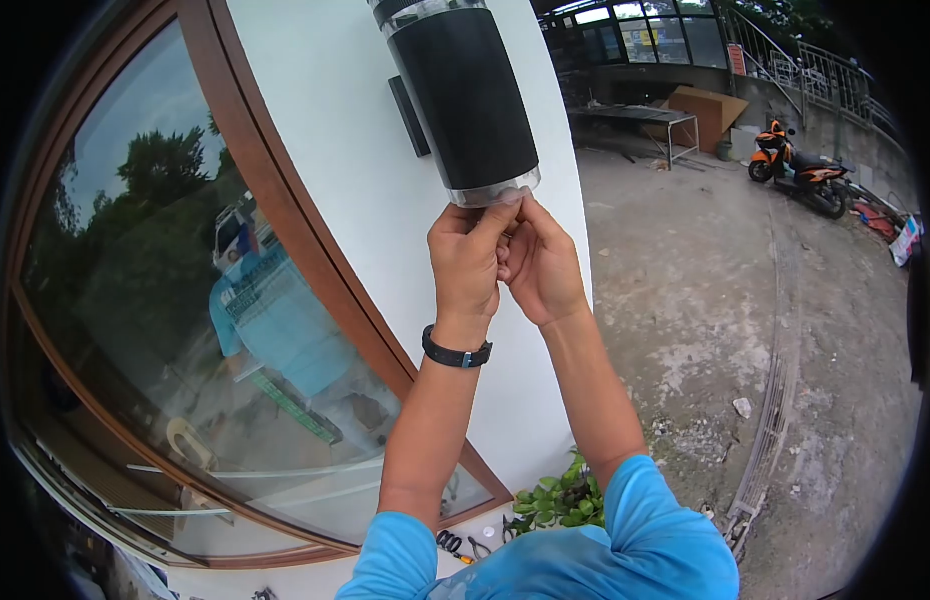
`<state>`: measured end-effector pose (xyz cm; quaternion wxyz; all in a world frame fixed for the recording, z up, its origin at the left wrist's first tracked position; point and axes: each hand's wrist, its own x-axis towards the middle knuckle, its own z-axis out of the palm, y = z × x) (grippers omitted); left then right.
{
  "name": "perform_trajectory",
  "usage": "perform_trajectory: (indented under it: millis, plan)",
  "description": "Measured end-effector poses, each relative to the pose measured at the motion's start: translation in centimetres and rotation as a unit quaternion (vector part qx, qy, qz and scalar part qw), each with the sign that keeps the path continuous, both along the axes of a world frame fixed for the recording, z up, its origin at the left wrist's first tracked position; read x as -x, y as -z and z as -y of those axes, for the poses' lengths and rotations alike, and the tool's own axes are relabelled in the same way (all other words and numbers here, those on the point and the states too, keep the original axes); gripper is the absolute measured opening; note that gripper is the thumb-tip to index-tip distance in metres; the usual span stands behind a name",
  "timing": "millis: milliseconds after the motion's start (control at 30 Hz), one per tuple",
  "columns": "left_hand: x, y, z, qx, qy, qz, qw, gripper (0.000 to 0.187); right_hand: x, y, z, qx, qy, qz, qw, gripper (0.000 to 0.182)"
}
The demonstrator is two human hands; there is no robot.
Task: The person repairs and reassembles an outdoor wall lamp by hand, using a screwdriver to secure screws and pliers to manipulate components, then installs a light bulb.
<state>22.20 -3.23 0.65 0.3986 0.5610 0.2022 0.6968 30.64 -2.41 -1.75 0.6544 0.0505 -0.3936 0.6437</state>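
So the black cylindrical wall lamp (468,95) is up on the white wall (330,120), and both hands, left (465,262) and right (547,262) (fingers pinched nearly closed), are at its clear bottom rim (495,190).

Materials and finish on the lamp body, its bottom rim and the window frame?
Lamp body: probably painted metal, matte black; even, soft sheen. Could be plastic.
Bottom rim: clear plastic or glass, glossy; it's see-through with bright glints.
Window frame: looks like wood, stained reddish-brown, satin; warm tone, dull shine. Wood-look coating possible, grain unclear.
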Motion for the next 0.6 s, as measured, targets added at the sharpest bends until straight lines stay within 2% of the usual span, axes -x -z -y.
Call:
perform_trajectory:
  millis: [100, 200, 300, 400, 600]
  plan:
    - [0.8, 0.5, -0.5, 0.024, 0.061, 0.03, 0.997, 0.019, -0.2, 0.3, -0.8, -0.022, -0.038, 0.004, 0.999, 0.039]
    - [1.1, 0.3, -0.7, 0.019, 0.037, 0.004, 0.999, 0.02, -0.1, 0.4, -1.2, -0.002, -0.045, 0.015, 0.999, 0.038]
    - [0.4, 0.1, -0.6, 0.013, -0.019, -0.025, 0.999, 0.022, 0.2, -0.2, 0.1, -0.001, -0.034, -0.028, 0.999, 0.037]
    - [0.0, 0.0, -0.4, 0.005, -0.012, 0.005, 1.0, 0.022, 0.2, 0.3, -0.9, -0.027, -0.019, -0.021, 0.999, 0.037]
    - [0.4, 0.5, -0.6, 0.002, -0.008, -0.013, 1.0, 0.02, -0.2, 0.5, -1.1, -0.027, -0.038, 0.009, 0.999, 0.038]
